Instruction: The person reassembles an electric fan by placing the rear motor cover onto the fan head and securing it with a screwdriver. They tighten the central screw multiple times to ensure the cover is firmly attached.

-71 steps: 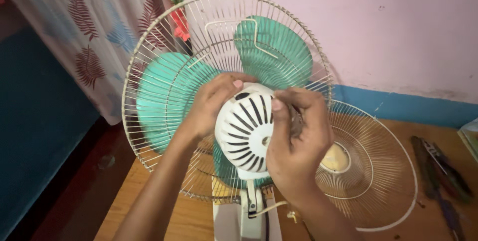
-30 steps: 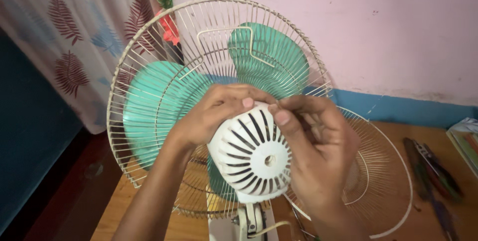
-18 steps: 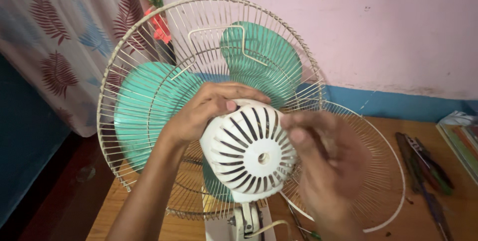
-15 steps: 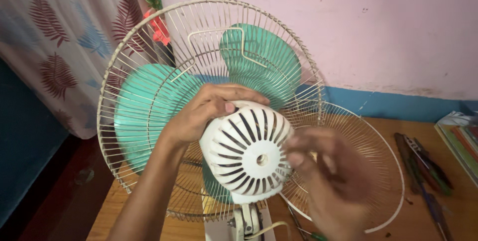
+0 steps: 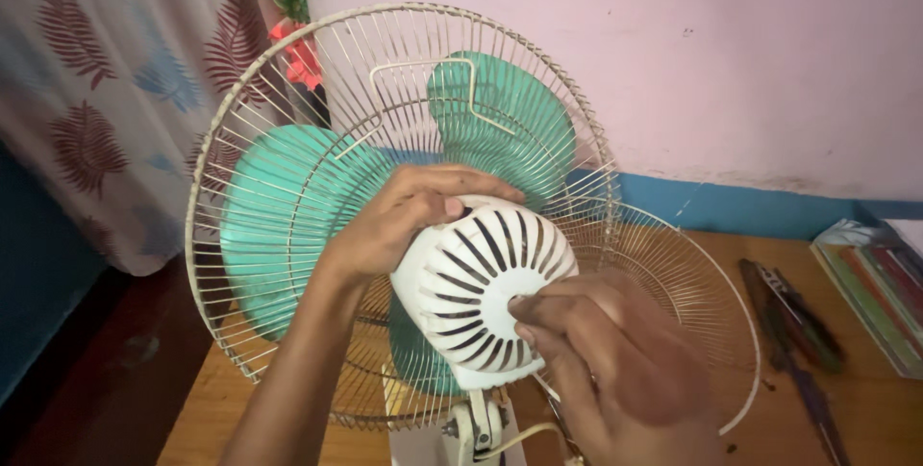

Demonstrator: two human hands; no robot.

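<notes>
Pink wall (image 5: 750, 52) with a blue skirting band behind, patterned curtain (image 5: 106, 91) left of the fan, wooden table (image 5: 865, 408) under it. Rear wire guard (image 5: 288, 91) stands upright, green blades (image 5: 288, 206) behind its wires. Detached front guard (image 5: 673, 274) leans right of the fan, behind the right hand. Hand tools (image 5: 788, 322) and stacked books (image 5: 880, 293) farther right on the table. White slotted motor cover (image 5: 481, 283) sits at the guard's centre, its axis pointing back toward the camera. Left hand (image 5: 404, 211) cups the cover's upper-left edge, fingers curled over the top. Right hand (image 5: 615, 360) is nearer the camera, fingertips pinched at the cover's centre hole; can't tell if it holds anything. Cover lies between both hands, touching each.
</notes>
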